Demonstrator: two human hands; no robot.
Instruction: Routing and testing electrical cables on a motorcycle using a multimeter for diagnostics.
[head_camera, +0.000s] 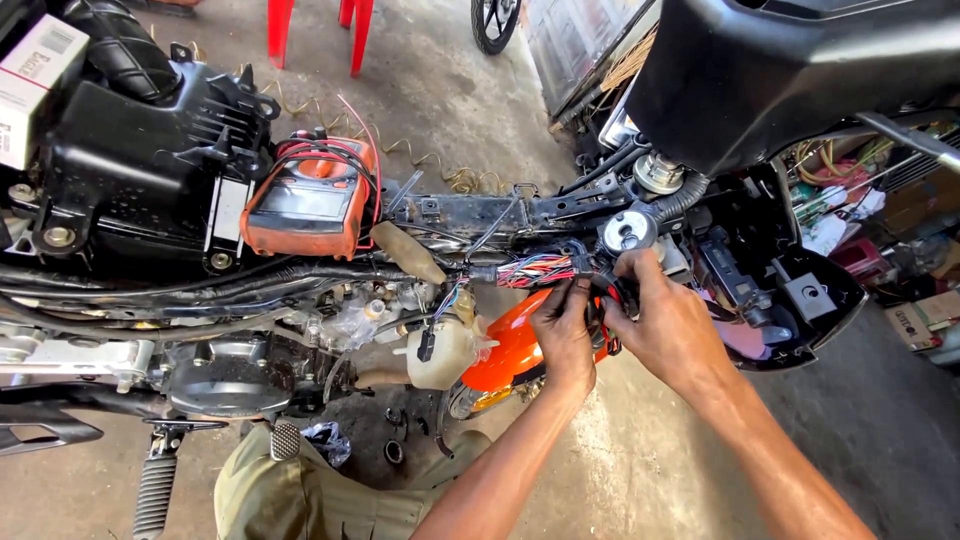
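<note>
The bundle of coloured wires (540, 270) sits a little right of the picture's middle, running along the stripped motorcycle frame (470, 212) at mid-height, and it lies bare, its many thin red, blue and white strands fanned out with no wrap over that stretch. At its 3 o'clock end a black connector (606, 288) is where both hands meet: the left hand (562, 335) comes up from 6 o'clock with its fingers curled around the wires and plug, and the right hand (668, 325) pinches the same cluster from 4 o'clock, both closed in a grip, none loose. By my judgement the work is mid-way: the body panels are off and the loom is exposed and being handled, yet nothing looks rejoined or covered again, so closing up appears left to do. Counting outward: one wire bundle, two hands, one orange fuel tank (510, 350) just under the hands at 7 o'clock, one pale plastic reservoir (440, 352) at 9 o'clock of the tank, one orange multimeter (312, 200) with red leads resting on the frame at 10 o'clock, one black seat (790, 70) tipped up at 1 o'clock, one engine (235, 370) at 8 o'clock, and two red chair legs (315, 30) far off at 11 o'clock on the concrete floor.
</note>
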